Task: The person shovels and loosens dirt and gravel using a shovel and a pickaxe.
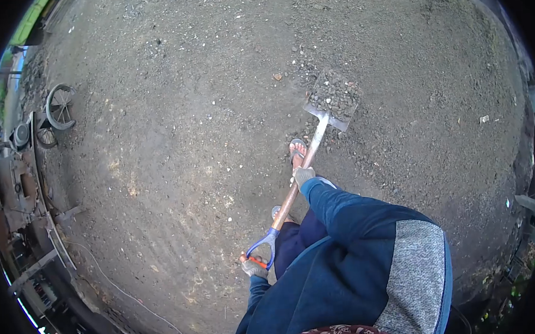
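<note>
A long-handled shovel [291, 195] runs slantwise from the person's body up to the right. My left hand [254, 265], in a light grey glove, is closed around the orange grip of its blue D-shaped handle. Farther along the wooden shaft, my right hand [304, 176] is wrapped round it, also gloved. The flat metal blade [338, 124] lies low over the ground and carries a heap of dark gravel [334, 95]. Loose stones lie around the blade. Two feet in sandals [298, 146] stand beside the shaft, the rear one partly hidden by it.
Dirt ground with scattered small stones [174, 111] spreads all around. At the left are a spoked wheel [60, 107], a rusty metal frame [20, 186] and a thin cable [119, 289] on the ground. A pale chip [484, 119] lies at the right.
</note>
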The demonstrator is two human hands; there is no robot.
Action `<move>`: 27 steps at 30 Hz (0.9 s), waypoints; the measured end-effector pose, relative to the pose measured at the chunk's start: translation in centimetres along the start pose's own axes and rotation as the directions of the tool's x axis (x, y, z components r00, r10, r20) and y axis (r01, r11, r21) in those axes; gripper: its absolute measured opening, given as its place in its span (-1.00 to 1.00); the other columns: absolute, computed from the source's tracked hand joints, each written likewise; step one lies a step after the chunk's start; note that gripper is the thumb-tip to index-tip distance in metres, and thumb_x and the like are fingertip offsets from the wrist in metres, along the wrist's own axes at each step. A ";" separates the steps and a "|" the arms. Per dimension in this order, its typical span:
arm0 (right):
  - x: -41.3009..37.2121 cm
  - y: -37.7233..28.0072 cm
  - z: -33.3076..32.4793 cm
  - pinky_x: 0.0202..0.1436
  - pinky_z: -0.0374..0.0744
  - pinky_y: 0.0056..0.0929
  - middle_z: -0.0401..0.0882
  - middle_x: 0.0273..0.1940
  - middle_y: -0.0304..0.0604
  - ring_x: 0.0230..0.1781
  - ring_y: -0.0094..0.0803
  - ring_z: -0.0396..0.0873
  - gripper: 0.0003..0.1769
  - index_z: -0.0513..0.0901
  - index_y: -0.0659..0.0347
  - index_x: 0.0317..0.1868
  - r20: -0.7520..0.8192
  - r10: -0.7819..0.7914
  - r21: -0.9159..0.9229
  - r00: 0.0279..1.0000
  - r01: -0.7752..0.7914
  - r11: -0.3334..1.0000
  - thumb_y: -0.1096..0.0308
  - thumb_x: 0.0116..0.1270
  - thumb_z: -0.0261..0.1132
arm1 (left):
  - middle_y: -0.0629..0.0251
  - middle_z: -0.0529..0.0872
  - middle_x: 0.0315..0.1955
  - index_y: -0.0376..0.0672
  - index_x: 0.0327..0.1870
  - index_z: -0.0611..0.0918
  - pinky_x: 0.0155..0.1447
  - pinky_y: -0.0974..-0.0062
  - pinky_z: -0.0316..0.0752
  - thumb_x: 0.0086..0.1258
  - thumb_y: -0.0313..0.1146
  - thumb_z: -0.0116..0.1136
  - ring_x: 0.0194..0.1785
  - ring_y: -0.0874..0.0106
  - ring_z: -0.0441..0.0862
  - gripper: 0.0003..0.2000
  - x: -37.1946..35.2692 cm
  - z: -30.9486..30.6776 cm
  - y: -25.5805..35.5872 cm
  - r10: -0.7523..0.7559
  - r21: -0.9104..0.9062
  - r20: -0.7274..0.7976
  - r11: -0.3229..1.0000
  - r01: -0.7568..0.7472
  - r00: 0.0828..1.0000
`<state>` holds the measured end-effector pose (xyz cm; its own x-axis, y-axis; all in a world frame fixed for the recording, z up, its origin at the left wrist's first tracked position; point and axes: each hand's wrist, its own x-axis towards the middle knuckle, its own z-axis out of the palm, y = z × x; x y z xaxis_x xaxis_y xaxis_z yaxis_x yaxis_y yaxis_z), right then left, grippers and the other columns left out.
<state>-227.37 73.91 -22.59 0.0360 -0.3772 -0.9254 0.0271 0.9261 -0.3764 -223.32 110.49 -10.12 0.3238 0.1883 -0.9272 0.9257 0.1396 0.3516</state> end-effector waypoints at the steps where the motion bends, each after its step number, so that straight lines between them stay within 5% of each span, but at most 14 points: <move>1: -0.8 1.9 -1.1 -0.75 0.47 -0.17 0.46 -0.62 -0.13 -0.78 -0.24 0.46 -0.89 0.49 0.20 -0.39 0.090 0.004 0.063 0.996 -0.010 0.998 0.42 0.25 0.27 | 0.38 0.30 -0.75 0.03 -0.48 0.34 -0.67 0.31 0.30 0.36 0.19 -0.02 -0.71 0.35 0.36 -0.58 0.3 -2.9 -0.8 -0.003 0.015 0.041 1.000 0.003 0.999; 2: -1.7 3.9 -2.5 -0.75 0.47 -0.17 0.47 -0.62 -0.14 -0.78 -0.25 0.46 -0.87 0.49 0.21 -0.39 0.177 0.007 0.119 0.984 -0.028 0.992 0.42 0.25 0.27 | 0.38 0.30 -0.75 0.03 -0.48 0.34 -0.67 0.31 0.30 0.35 0.20 -0.03 -0.71 0.34 0.35 -0.57 0.4 -6.2 -1.6 -0.006 0.007 0.025 1.000 0.006 1.000; 3: -2.8 6.1 -2.5 -0.72 0.49 -0.17 0.50 -0.60 -0.13 -0.74 -0.25 0.51 -0.84 0.49 0.23 -0.34 0.053 -0.074 -0.095 0.996 0.079 0.992 0.35 0.28 0.27 | 0.38 0.30 -0.75 0.03 -0.48 0.34 -0.67 0.30 0.29 0.34 0.22 -0.03 -0.72 0.34 0.34 -0.56 -1.3 -8.4 -1.9 -0.011 -0.006 0.008 1.000 0.011 1.000; 5: -8.7 9.0 -2.5 -0.70 0.51 -0.19 0.51 -0.60 -0.14 -0.70 -0.25 0.54 -0.82 0.48 0.22 -0.30 0.007 -0.066 -0.207 0.998 0.065 0.976 0.29 0.31 0.25 | 0.38 0.28 -0.77 0.05 -0.50 0.33 -0.67 0.30 0.26 0.30 0.29 -0.04 -0.74 0.33 0.29 -0.52 -2.9 -13.4 -3.0 -0.030 -0.062 0.012 0.998 0.031 0.999; 8: -14.8 15.0 -2.8 -0.64 0.54 -0.23 0.55 -0.55 -0.14 -0.66 -0.26 0.57 -0.77 0.48 0.22 -0.21 0.037 0.020 -0.260 0.999 -0.009 0.965 0.21 0.35 0.22 | 0.39 0.27 -0.79 0.04 -0.56 0.31 -0.65 0.29 0.26 0.30 0.30 -0.07 -0.75 0.34 0.25 -0.50 -9.5 -19.4 -3.3 0.162 -0.033 -0.193 0.985 -0.171 0.968; 10: -14.3 21.0 -3.6 -0.57 0.58 -0.15 0.56 -0.46 -0.14 -0.61 -0.23 0.56 -0.83 0.48 0.19 -0.17 0.123 0.165 -0.361 0.979 -0.111 0.926 0.32 0.31 0.22 | 0.39 0.28 -0.79 0.04 -0.57 0.32 -0.64 0.28 0.27 0.31 0.30 -0.07 -0.74 0.33 0.27 -0.49 -12.2 -23.5 -3.6 0.201 -0.014 -0.275 0.977 -0.213 0.940; 12: -9.9 30.8 -5.5 -0.50 0.62 -0.15 0.56 -0.46 -0.15 -0.54 -0.24 0.59 -0.88 0.51 0.18 -0.24 0.434 0.205 -0.536 0.877 0.069 0.841 0.32 0.33 0.19 | 0.38 0.30 -0.79 0.04 -0.58 0.33 -0.62 0.28 0.28 0.31 0.31 -0.08 -0.74 0.32 0.28 -0.49 -13.7 -26.8 -3.9 0.199 -0.001 -0.321 0.978 -0.211 0.926; 15: -20.5 29.9 -5.6 -0.42 0.64 -0.12 0.56 -0.44 -0.15 -0.50 -0.26 0.58 -0.88 0.52 0.17 -0.34 0.377 0.396 -0.319 0.838 -0.284 0.904 0.34 0.35 0.15 | 0.38 0.31 -0.79 0.03 -0.59 0.35 -0.59 0.28 0.30 0.32 0.31 -0.09 -0.73 0.31 0.30 -0.48 -13.6 -28.0 -4.3 0.178 0.033 -0.315 0.984 -0.177 0.932; 22: -21.5 27.6 -12.0 -0.37 0.64 -0.14 0.53 -0.37 -0.16 -0.47 -0.27 0.56 -0.91 0.46 0.16 -0.19 0.376 0.483 -0.066 0.791 -0.497 0.865 0.34 0.40 0.14 | 0.37 0.36 -0.78 0.02 -0.62 0.38 -0.54 0.27 0.34 0.33 0.32 -0.12 -0.70 0.29 0.34 -0.45 -11.0 -16.5 -7.1 0.152 0.223 -0.072 0.966 -0.133 0.986; 25: -18.2 16.4 -20.6 -0.37 0.64 -0.11 0.55 -0.31 -0.14 -0.41 -0.26 0.59 -0.92 0.44 0.17 -0.17 0.242 0.159 0.170 0.957 -0.203 0.964 0.37 0.40 0.14 | 0.37 0.38 -0.78 0.02 -0.63 0.39 -0.51 0.26 0.36 0.33 0.33 -0.14 -0.69 0.28 0.36 -0.44 -9.4 -6.2 -11.1 0.035 0.353 0.177 0.931 -0.096 0.984; 27: -12.1 6.1 -29.3 -0.54 0.60 -0.25 0.59 -0.45 -0.14 -0.54 -0.28 0.61 -0.86 0.53 0.25 -0.24 0.154 -0.100 0.388 0.983 0.033 0.921 0.34 0.36 0.20 | 0.37 0.39 -0.78 0.01 -0.64 0.40 -0.49 0.26 0.37 0.34 0.33 -0.14 -0.69 0.27 0.38 -0.43 -8.5 2.4 -15.7 -0.123 0.449 0.380 0.891 -0.066 0.917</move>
<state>-256.88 84.46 -14.93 0.1867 -0.4648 -0.8655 0.4137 0.8363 -0.3599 -240.16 104.37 -8.14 0.2571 -0.2141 -0.9424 0.8912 -0.3247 0.3169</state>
